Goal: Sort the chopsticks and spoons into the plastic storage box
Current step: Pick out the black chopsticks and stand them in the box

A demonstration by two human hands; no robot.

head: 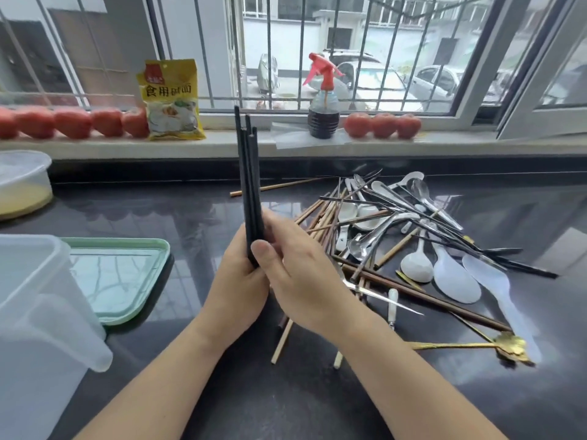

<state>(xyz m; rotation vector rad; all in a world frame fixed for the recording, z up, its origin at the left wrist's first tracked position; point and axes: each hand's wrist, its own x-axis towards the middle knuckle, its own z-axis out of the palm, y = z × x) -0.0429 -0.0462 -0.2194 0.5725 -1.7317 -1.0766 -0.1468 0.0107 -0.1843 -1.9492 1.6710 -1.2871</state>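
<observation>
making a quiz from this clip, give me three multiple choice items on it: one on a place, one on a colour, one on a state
1. Where does the green tray lie?
A. left of the hands
B. on the windowsill
C. under the spoon pile

2. What colour are the held chopsticks?
A. gold
B. white
C. black

3. How do the held chopsticks stand?
A. flat on the counter
B. upright, tips up
C. inside the storage box

Answers:
1 A, it sits beside the clear storage box.
2 C, the bundle is black.
3 B, left hand and right hand grip their lower ends.
</observation>
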